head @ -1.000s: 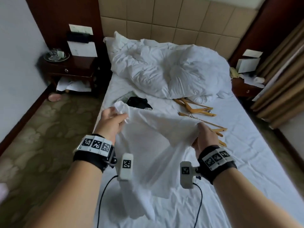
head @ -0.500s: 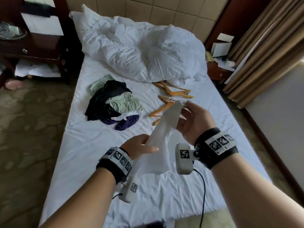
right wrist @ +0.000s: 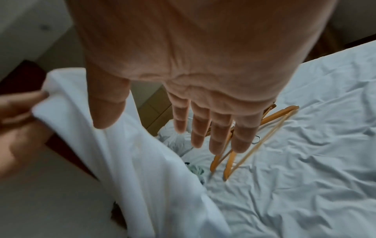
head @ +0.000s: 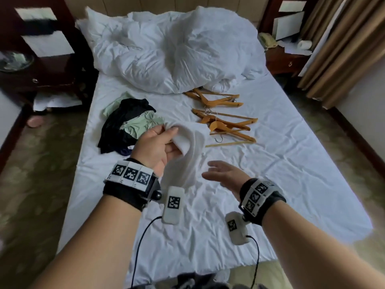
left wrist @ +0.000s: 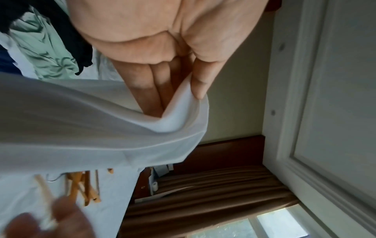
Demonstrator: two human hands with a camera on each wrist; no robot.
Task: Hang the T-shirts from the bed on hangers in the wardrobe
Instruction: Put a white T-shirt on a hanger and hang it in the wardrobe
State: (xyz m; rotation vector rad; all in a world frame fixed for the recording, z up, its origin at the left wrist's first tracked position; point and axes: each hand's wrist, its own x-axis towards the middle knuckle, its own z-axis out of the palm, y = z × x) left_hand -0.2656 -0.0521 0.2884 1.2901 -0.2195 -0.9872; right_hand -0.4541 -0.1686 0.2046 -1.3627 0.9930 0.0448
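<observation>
My left hand (head: pixel 160 140) pinches the top edge of a white T-shirt (head: pixel 187 155) between thumb and fingers (left wrist: pixel 200 87); the shirt (left wrist: pixel 81 122) hangs down over the bed (head: pixel 291 174). My right hand (head: pixel 220 172) hovers open just right of the hanging shirt (right wrist: pixel 142 169), fingers (right wrist: pixel 219 133) straight and holding nothing. Several wooden hangers (head: pixel 225 122) lie on the sheet beyond it, also visible as hangers (right wrist: pixel 244 145) past the fingertips. A pile of dark and pale green clothes (head: pixel 129 122) lies on the bed's left side.
A rumpled white duvet (head: pixel 177 51) fills the head of the bed. Dark wooden nightstands stand at the left (head: pixel 41 76) and right (head: pixel 287 61). Brown curtains (head: pixel 343 49) hang at the right. Patterned carpet (head: pixel 41 174) surrounds the bed.
My right hand has let go of the white shirt and dropped lower, now open. My left hand has risen with the shirt's top edge, and the head view has swung back over the bed.
</observation>
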